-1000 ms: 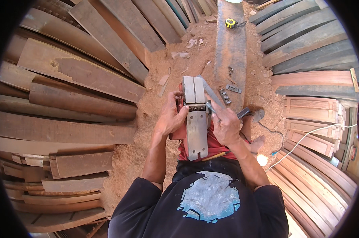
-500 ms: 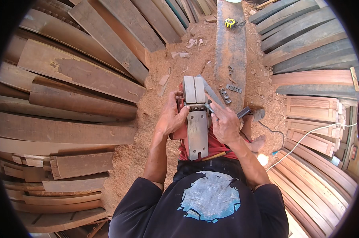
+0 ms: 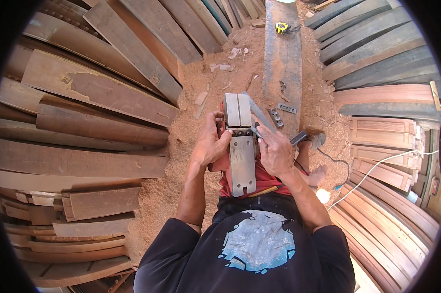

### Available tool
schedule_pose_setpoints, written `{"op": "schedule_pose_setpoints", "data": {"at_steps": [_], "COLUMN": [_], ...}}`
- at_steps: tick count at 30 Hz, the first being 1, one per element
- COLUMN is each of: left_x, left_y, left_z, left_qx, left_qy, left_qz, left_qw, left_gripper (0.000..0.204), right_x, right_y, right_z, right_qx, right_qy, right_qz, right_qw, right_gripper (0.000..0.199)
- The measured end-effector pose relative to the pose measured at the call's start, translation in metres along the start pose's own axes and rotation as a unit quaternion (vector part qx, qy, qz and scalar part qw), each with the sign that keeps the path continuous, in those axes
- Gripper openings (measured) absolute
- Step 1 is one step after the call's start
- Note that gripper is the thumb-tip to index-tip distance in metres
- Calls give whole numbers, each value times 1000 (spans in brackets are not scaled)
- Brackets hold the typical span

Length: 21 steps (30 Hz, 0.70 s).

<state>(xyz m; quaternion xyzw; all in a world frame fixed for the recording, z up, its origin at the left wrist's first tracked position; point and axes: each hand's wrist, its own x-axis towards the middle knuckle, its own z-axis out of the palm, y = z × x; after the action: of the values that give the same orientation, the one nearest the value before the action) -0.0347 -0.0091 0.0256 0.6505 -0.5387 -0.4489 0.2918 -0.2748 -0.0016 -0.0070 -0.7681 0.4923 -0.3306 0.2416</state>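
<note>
An electric hand planer (image 3: 242, 168) with a red body lies upside down across my lap, its flat metal sole facing up. My left hand (image 3: 211, 142) is wrapped round its left side, the thumb at the edge of the cutter slot. In my right hand (image 3: 277, 152) is a thin grey metal tool (image 3: 255, 132), perhaps a wrench. Its tip is at the right end of the row of bolts in the slot; the exact contact is too small to tell. Just beyond the planer lie a metal block with holes (image 3: 275, 117) and a similar piece (image 3: 287, 108).
A long plank (image 3: 283, 58) runs away from me over sawdust (image 3: 152, 210), with a yellow tape measure (image 3: 281, 27) on it. Stacked boards (image 3: 103, 117) line the left, more boards (image 3: 381, 44) and panels (image 3: 381, 134) the right. A white cable (image 3: 376, 168) crosses the right side.
My right hand and the thin tool have shifted very slightly at the cutter slot. My left hand and the planer stay in place.
</note>
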Motion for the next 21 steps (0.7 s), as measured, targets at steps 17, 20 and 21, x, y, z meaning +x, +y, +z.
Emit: {"op": "schedule_pose_setpoints", "data": {"at_steps": [17, 20, 21], "left_x": [0, 0, 0], "left_y": [6, 6, 5], "left_z": [0, 0, 0], "left_qx": [26, 22, 19], "left_qy": [6, 5, 5], "left_qz": [-2, -6, -8], "left_qw": [1000, 1000, 1000], "left_gripper": [58, 58, 57], "right_x": [-5, -2, -2], "right_y": [5, 1, 2], "right_z": [0, -1, 1], "right_qx": [23, 23, 15], "right_qy": [45, 50, 42], "right_qz": [-24, -24, -27], "right_qw": [998, 998, 999], "right_gripper": [38, 39, 39]}}
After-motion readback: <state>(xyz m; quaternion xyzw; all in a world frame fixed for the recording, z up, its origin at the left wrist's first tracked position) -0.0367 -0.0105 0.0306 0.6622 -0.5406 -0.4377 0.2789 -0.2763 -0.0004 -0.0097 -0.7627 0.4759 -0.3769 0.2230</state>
